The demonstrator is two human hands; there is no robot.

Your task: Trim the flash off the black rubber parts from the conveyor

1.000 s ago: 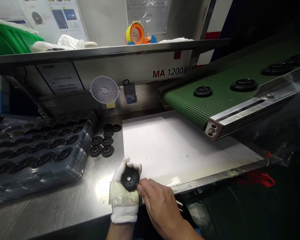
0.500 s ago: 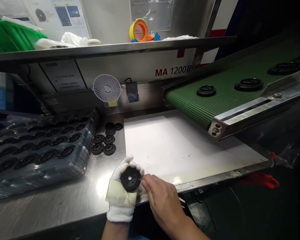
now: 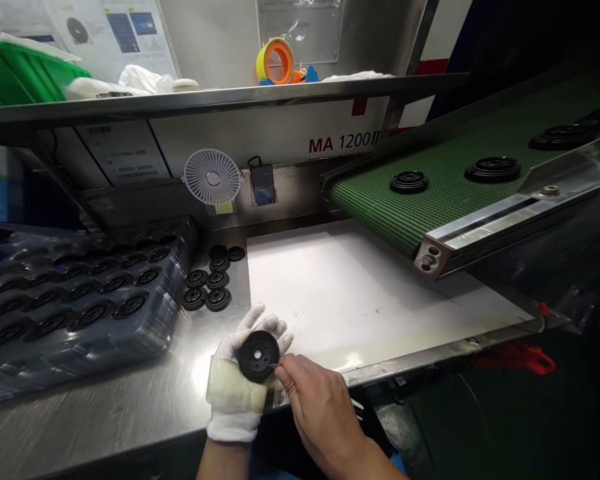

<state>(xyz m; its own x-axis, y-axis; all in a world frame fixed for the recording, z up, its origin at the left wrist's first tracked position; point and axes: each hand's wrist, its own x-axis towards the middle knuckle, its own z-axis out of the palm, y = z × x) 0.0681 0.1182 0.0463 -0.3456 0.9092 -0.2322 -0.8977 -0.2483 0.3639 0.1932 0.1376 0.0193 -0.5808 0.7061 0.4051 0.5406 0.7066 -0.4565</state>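
My left hand, in a white cotton glove with a translucent wrap around the palm, holds a black moulded rubber disc with a centre hole. My right hand is bare and pinches a thin metal pick. The tip of the pick touches the disc's lower right edge. The disc's underside is hidden against the glove.
Several black discs lie loose on the steel table, next to a plastic-covered tray of discs. A white sheet lies to the right. Behind it runs a green conveyor belt carrying several discs.
My left hand has turned slightly and shifted left, with the disc still in it. The pick stays at the disc's edge.
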